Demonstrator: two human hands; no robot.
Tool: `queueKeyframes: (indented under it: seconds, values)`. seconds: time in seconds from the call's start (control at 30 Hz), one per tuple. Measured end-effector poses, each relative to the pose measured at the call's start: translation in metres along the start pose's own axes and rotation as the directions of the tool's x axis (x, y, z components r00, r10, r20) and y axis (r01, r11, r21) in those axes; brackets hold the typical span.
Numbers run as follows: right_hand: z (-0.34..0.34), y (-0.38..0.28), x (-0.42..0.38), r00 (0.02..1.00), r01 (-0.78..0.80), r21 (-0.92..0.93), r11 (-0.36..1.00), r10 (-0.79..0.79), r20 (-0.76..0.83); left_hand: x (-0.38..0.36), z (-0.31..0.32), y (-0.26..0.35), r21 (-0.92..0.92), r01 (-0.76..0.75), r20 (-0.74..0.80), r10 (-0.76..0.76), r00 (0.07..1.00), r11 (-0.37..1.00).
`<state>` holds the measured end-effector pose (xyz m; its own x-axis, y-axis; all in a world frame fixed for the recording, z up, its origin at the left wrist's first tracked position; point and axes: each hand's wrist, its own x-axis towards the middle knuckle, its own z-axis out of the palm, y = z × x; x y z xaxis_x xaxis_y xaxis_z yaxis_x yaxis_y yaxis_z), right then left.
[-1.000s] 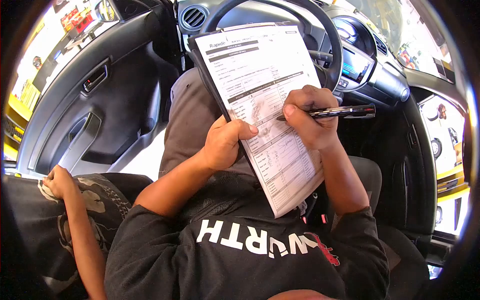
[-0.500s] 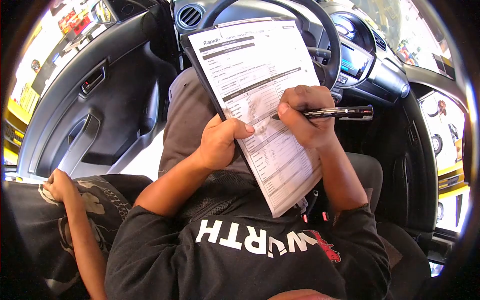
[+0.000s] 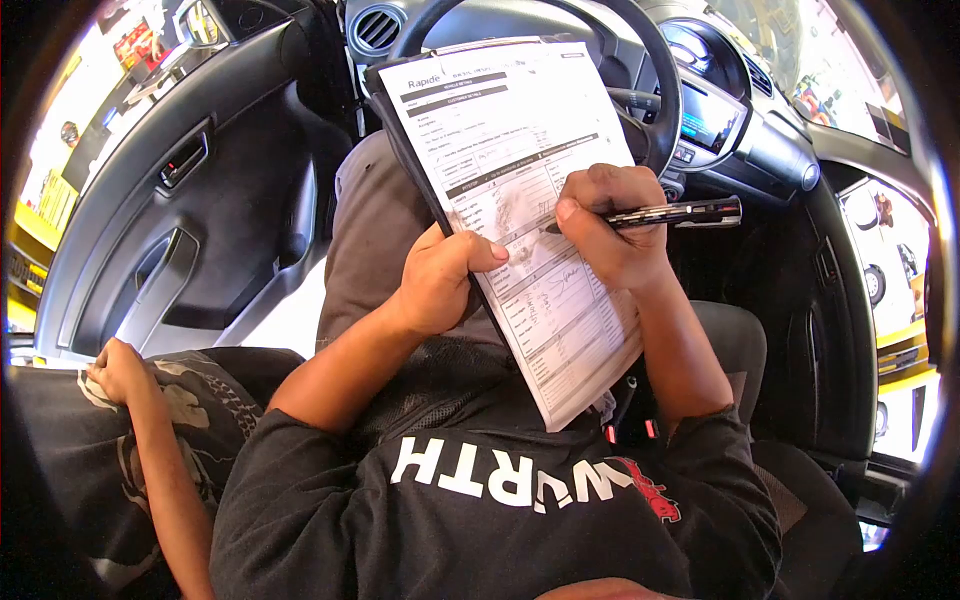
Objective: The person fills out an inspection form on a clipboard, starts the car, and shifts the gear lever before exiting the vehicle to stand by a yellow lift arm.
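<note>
A printed form (image 3: 520, 120) with a "Rapide" heading lies on a dark clipboard (image 3: 398, 125), tilted in front of the steering wheel. My left hand (image 3: 440, 280) grips the clipboard's left edge, its thumb pressed on the paper. In my right hand (image 3: 615, 225) is a black pen (image 3: 690, 213), pinched between thumb and fingers. Its tip is at the form's middle rows, near dark smudges and handwriting. The pen's back end points to the right.
Around me are the steering wheel (image 3: 668, 100), a lit dashboard screen (image 3: 708, 125) and an open door panel (image 3: 170, 220). Another person's hand (image 3: 125, 372) rests on their leg at the left. Red seat-belt buckles (image 3: 650, 429) sit beside my seat.
The clipboard and form have shifted very slightly. My right hand and the pen have moved a little up and left; my left hand keeps its grip.
</note>
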<state>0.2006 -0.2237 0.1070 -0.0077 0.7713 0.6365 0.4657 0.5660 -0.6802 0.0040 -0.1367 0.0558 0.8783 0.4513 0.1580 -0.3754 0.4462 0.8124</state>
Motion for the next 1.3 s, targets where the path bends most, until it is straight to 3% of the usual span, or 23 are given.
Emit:
queueKeyframes:
  seconds: [0.37,0.47,0.57,0.7,0.8,0.87,0.97,1.07,1.17,1.3]
  values:
    - [-0.001,0.005,-0.002,1.000,0.018,-0.007,1.000,-0.018,-0.005,0.001,0.002,-0.004,-0.080,-0.033,-0.012,0.032,0.999,0.996]
    - [-0.003,0.001,-0.002,0.999,-0.048,-0.022,0.999,0.048,0.025,0.001,-0.002,-0.005,-0.060,-0.006,-0.014,0.006,1.000,0.998]
    - [-0.003,0.005,0.001,0.999,0.025,0.032,0.999,-0.026,0.020,0.000,-0.002,-0.006,-0.015,-0.004,-0.042,0.004,0.999,1.000]
    - [-0.002,0.001,0.001,0.999,0.039,-0.025,0.999,-0.039,0.016,0.001,0.001,-0.005,-0.085,-0.032,-0.009,0.032,0.999,0.996]
    - [-0.003,0.004,-0.001,0.999,0.038,-0.025,0.999,-0.038,-0.002,-0.001,0.002,-0.001,0.004,-0.001,-0.024,0.001,1.000,1.000]
    - [-0.004,0.002,-0.001,1.000,0.026,-0.058,0.998,-0.025,0.014,0.000,0.001,-0.003,-0.035,-0.022,-0.008,0.022,1.000,0.999]
    - [-0.004,0.000,0.001,0.998,0.044,0.007,0.999,-0.045,0.050,0.000,0.001,-0.004,-0.038,-0.025,-0.006,0.024,1.000,0.999]
    - [-0.004,0.003,0.001,0.999,0.044,-0.048,0.998,-0.044,0.011,0.000,-0.001,-0.006,-0.023,-0.026,-0.022,0.026,0.999,0.999]
    - [-0.001,0.007,-0.004,0.994,0.037,0.022,0.999,-0.034,-0.105,0.002,-0.003,-0.005,-0.044,-0.019,-0.030,0.018,0.999,0.999]
    - [-0.010,-0.007,-0.003,0.997,0.047,-0.075,0.996,-0.051,-0.055,0.002,-0.011,-0.015,0.032,-0.056,-0.043,0.057,0.997,0.998]
